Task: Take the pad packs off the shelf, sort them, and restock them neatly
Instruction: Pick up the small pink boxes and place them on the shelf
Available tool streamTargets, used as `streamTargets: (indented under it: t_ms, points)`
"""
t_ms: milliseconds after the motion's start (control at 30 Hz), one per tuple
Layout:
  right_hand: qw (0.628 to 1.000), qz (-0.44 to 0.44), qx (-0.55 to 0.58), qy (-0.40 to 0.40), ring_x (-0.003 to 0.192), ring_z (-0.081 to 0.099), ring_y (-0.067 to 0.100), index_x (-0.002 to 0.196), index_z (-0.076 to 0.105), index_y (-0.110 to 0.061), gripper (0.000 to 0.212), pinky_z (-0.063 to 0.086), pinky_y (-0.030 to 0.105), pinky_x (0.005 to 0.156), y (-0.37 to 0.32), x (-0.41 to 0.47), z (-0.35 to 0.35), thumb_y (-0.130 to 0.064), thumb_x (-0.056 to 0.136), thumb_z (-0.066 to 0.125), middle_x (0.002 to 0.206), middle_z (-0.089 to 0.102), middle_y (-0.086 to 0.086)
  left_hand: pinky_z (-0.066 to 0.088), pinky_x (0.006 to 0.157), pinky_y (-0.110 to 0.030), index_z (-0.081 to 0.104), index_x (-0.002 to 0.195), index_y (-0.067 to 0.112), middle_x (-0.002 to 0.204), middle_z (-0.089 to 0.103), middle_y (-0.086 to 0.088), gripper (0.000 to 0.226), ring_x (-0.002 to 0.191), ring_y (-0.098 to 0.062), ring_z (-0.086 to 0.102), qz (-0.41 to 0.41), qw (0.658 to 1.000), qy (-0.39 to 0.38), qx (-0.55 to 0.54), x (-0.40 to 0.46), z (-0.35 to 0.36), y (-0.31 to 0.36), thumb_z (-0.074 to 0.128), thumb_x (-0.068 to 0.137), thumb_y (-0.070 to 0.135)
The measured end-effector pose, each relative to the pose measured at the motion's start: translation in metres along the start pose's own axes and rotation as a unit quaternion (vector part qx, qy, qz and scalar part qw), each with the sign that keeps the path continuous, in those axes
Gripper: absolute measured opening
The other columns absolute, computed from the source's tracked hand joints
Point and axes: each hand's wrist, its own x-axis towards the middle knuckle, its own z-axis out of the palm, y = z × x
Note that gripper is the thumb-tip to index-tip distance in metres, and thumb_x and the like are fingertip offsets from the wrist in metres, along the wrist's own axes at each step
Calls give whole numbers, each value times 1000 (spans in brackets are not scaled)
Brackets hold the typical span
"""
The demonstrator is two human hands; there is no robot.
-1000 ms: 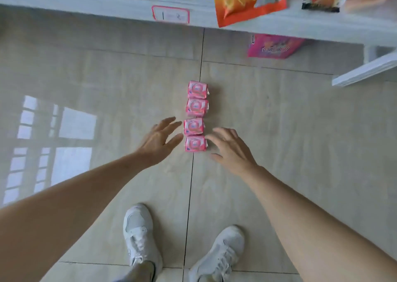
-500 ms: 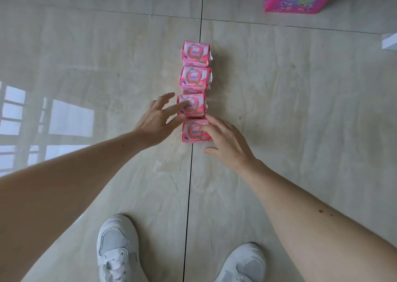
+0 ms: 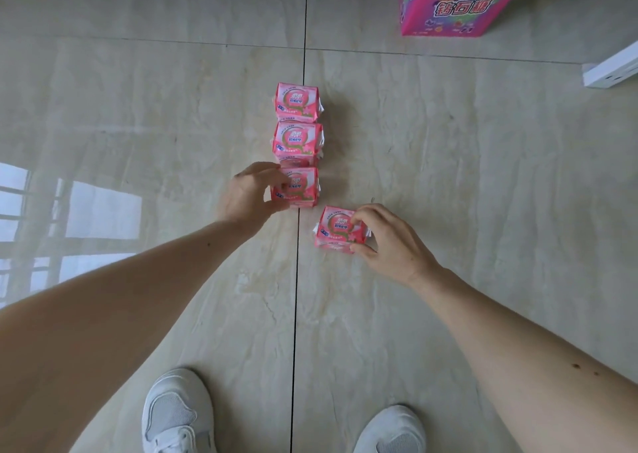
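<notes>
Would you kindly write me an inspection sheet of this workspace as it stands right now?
Surface: glossy beige floor tiles with dark grout lines and a window reflection at left.
Job's things: four pink pad packs; far pack, second pack and third pack lie in a column along the grout line; nearest pack sits apart, right of the line.
Clutter: pink printed carton at upper right.
Hands: left hand grips the third pack; right hand grips the nearest pack.
Cables: nothing seen.
Surroundings: white shelf foot at right edge; two white sneakers below.
</notes>
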Motion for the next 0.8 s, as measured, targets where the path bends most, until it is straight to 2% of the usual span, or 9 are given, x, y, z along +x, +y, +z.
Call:
streamTargets:
  t_ms: [100, 167, 267, 400, 500, 633, 667, 733, 800]
  points:
    - [999, 24, 20, -13, 87, 52, 12, 104, 55, -15, 30, 44, 25, 78, -5, 0, -9, -15, 78, 71, 108, 52, -6, 54, 82, -42, 70, 102, 14, 112, 63, -4, 29, 93, -24, 61, 9, 1000, -15, -6, 0, -5, 3, 78, 75, 13]
    - [999, 31, 20, -30, 86, 50, 11, 105, 55, -16, 30, 40, 22, 77, -9, -3, -16, -16, 79, 69, 108, 53, -5, 55, 82, -42, 70, 106, 13, 111, 62, -6, 31, 92, -25, 61, -4, 999, -31, -17, -3, -11, 7, 76, 76, 9]
    - [997, 40, 29, -51, 90, 54, 14, 105, 54, -18, 29, 43, 25, 79, -21, -10, -35, -18, 79, 68, 107, 54, -5, 55, 85, -40, 67, 114, 16, 112, 60, -8, 38, 94, -25, 62, -40, 997, -46, -42, -13, -25, 22, 75, 77, 8]
    - [996, 53, 49, -51, 90, 54, 12, 103, 55, -18, 28, 44, 25, 82, -48, -20, -79, -18, 78, 68, 105, 56, -6, 51, 89, -38, 62, 121, 24, 111, 60, -5, 42, 97, -21, 61, -50, 993, -100, -43, -29, -63, 57, 72, 81, 20]
    - [994, 62, 65, -59, 89, 52, 10, 101, 55, -20, 26, 42, 23, 80, -79, -27, -126, -19, 78, 67, 103, 56, -7, 49, 86, -30, 61, 123, 25, 110, 60, -4, 42, 96, -20, 62, -43, 988, -143, -46, -38, -109, 94, 72, 82, 22]
    - [993, 55, 64, -85, 91, 52, 9, 102, 55, -21, 25, 43, 22, 80, -132, -31, -201, -20, 80, 66, 103, 56, -9, 49, 88, -26, 61, 124, 27, 111, 61, -3, 40, 97, -15, 62, -22, 986, -162, -37, -43, -182, 144, 69, 84, 26]
    - [993, 51, 65, -90, 92, 52, 9, 102, 55, -22, 25, 44, 22, 81, -147, -33, -222, -21, 80, 65, 104, 56, -10, 48, 86, -21, 62, 124, 28, 110, 61, -1, 39, 96, -13, 62, -18, 985, -165, -36, -44, -203, 158, 68, 85, 26]
    - [992, 38, 60, -104, 93, 52, 8, 103, 55, -23, 26, 44, 23, 84, -177, -36, -265, -22, 80, 65, 104, 56, -11, 41, 76, -5, 63, 122, 30, 101, 62, 7, 36, 91, -5, 60, -10, 984, -171, -39, -45, -246, 188, 66, 87, 26]
    - [991, 27, 54, -117, 93, 53, 8, 103, 55, -24, 26, 44, 23, 85, -208, -40, -309, -22, 79, 66, 103, 56, -12, 37, 69, -1, 64, 120, 32, 89, 59, 22, 33, 82, 4, 58, 4, 985, -167, -38, -47, -290, 221, 65, 88, 24]
